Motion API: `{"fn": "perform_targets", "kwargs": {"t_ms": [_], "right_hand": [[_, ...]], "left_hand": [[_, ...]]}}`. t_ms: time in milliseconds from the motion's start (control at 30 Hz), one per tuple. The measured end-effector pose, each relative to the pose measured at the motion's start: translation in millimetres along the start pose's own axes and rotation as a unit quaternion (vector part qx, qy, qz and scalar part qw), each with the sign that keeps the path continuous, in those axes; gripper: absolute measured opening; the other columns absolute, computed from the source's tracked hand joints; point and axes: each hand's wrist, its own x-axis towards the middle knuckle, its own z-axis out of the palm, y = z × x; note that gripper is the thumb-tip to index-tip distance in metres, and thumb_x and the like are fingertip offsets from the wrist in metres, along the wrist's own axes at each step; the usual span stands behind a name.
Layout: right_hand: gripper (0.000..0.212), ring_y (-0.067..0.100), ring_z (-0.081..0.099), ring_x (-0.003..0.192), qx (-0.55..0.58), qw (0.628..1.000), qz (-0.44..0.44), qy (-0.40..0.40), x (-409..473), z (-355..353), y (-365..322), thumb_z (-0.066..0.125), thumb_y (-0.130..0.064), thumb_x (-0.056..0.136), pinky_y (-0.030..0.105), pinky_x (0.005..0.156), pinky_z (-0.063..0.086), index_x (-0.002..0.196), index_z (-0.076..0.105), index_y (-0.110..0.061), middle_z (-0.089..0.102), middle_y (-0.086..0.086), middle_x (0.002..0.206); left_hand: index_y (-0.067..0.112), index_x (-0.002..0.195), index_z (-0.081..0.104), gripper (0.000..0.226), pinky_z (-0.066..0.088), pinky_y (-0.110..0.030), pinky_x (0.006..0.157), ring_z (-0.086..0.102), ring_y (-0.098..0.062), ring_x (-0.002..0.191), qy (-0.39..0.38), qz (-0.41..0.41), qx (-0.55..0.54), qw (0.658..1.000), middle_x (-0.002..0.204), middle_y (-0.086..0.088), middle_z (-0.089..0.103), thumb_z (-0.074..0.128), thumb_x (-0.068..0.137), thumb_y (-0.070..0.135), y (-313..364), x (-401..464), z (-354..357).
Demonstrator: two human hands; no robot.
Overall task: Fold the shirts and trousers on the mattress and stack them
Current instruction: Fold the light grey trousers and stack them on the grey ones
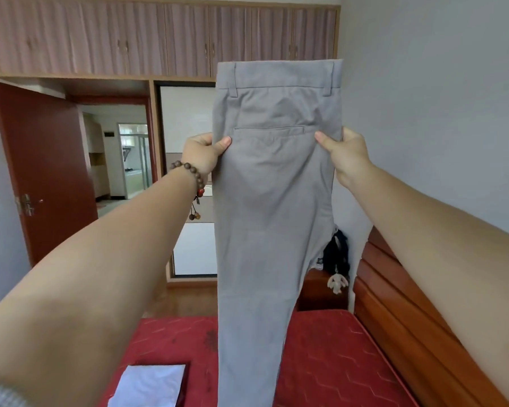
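Note:
Grey trousers (272, 201) hang upright in the air in front of me, waistband at the top and a back pocket facing me, legs lying together and reaching down past the frame's lower edge. My left hand (203, 152) pinches their left edge just below the pocket, thumb on the front. My right hand (343, 154) pinches the right edge at the same height. Below them lies the red mattress (335, 362). A folded pale garment (150, 386) rests on the mattress at the lower left.
A wooden headboard (400, 312) runs along the mattress on the right. A bedside table (321, 292) with a dark bag (337, 254) and a small plush toy stands beyond it. A red door (47, 171) stands open on the left, with cupboards (159, 39) above.

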Motion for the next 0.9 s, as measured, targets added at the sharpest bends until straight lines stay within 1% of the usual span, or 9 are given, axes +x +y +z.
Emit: {"fn": "perform_targets", "kwargs": {"t_ms": [67,133,300,400,500,567,633,767,900], "right_hand": [[0.009,0.007,0.071,0.078,0.001,1.0,0.0,-0.013,-7,0,-3,0.073,-0.012,0.084,0.02,0.064,0.055,0.088,0.069,-0.019,0.074,-0.01,0.083],[0.01,0.007,0.071,0.079,-0.007,0.999,0.016,-0.029,-20,-2,5,0.074,-0.011,0.083,0.02,0.065,0.055,0.086,0.07,-0.02,0.075,-0.01,0.083],[0.014,0.017,0.07,0.091,-0.052,0.991,0.109,-0.05,-82,-21,56,0.075,-0.01,0.081,0.032,0.082,0.056,0.094,0.069,-0.014,0.072,0.003,0.1],[0.027,0.019,0.069,0.095,-0.062,0.979,0.185,-0.061,-143,-40,91,0.076,-0.009,0.079,0.034,0.085,0.055,0.105,0.067,-0.007,0.071,0.006,0.104],[0.025,0.017,0.068,0.094,-0.059,0.968,0.231,-0.074,-212,-59,123,0.072,-0.002,0.081,0.03,0.084,0.056,0.105,0.067,-0.007,0.069,0.011,0.111],[0.026,0.021,0.067,0.097,-0.061,0.961,0.256,-0.079,-255,-69,140,0.068,0.003,0.083,0.034,0.088,0.054,0.108,0.067,-0.003,0.067,0.016,0.114],[0.028,0.025,0.067,0.1,-0.071,0.955,0.276,-0.088,-296,-78,150,0.067,0.005,0.083,0.037,0.091,0.053,0.11,0.066,-0.001,0.067,0.017,0.113],[0.026,0.021,0.068,0.094,-0.079,0.943,0.313,-0.084,-364,-91,155,0.067,0.006,0.082,0.035,0.088,0.055,0.105,0.068,-0.004,0.07,0.012,0.107],[0.028,0.016,0.068,0.089,-0.079,0.93,0.349,-0.084,-416,-100,150,0.066,0.007,0.082,0.029,0.081,0.056,0.108,0.067,0.0,0.07,0.01,0.104]], "left_hand": [[0.007,0.094,0.07,0.007,0.051,-0.015,0.06,0.066,0.001,0.062,-0.015,0.011,-0.007,1.0,0.066,0.013,0.071,0.064,0.089,0.008,5,-9,-9],[0.007,0.095,0.07,0.008,0.054,-0.018,0.066,0.067,-0.002,0.066,-0.036,-0.004,-0.007,0.999,0.07,0.011,0.072,0.064,0.089,0.005,-3,-22,-20],[0.004,0.1,0.07,0.015,0.056,-0.027,0.084,0.068,-0.008,0.076,-0.08,-0.071,0.001,0.994,0.077,0.008,0.074,0.064,0.086,-0.001,-57,-82,-43],[0.006,0.095,0.072,0.016,0.057,-0.026,0.08,0.069,-0.008,0.075,-0.095,-0.114,0.012,0.989,0.076,0.007,0.074,0.066,0.084,-0.004,-99,-143,-53],[0.0,0.077,0.073,0.011,0.053,-0.015,0.063,0.065,0.001,0.064,-0.119,-0.157,0.043,0.98,0.064,0.012,0.071,0.066,0.083,-0.005,-139,-211,-61],[-0.002,0.083,0.072,0.008,0.054,-0.015,0.064,0.066,0.0,0.065,-0.132,-0.197,0.033,0.971,0.067,0.011,0.072,0.066,0.082,-0.007,-162,-254,-67],[0.003,0.085,0.071,0.012,0.055,-0.018,0.069,0.066,-0.002,0.069,-0.145,-0.226,0.03,0.963,0.072,0.009,0.073,0.067,0.08,-0.007,-179,-292,-74],[0.005,0.089,0.073,0.014,0.057,-0.028,0.079,0.069,-0.013,0.08,-0.169,-0.283,0.017,0.944,0.082,0.0,0.074,0.069,0.08,-0.005,-196,-356,-91],[-0.001,0.098,0.071,0.018,0.055,-0.021,0.067,0.069,-0.008,0.075,-0.178,-0.327,0.016,0.928,0.08,0.003,0.075,0.069,0.08,-0.004,-194,-416,-102]]}}
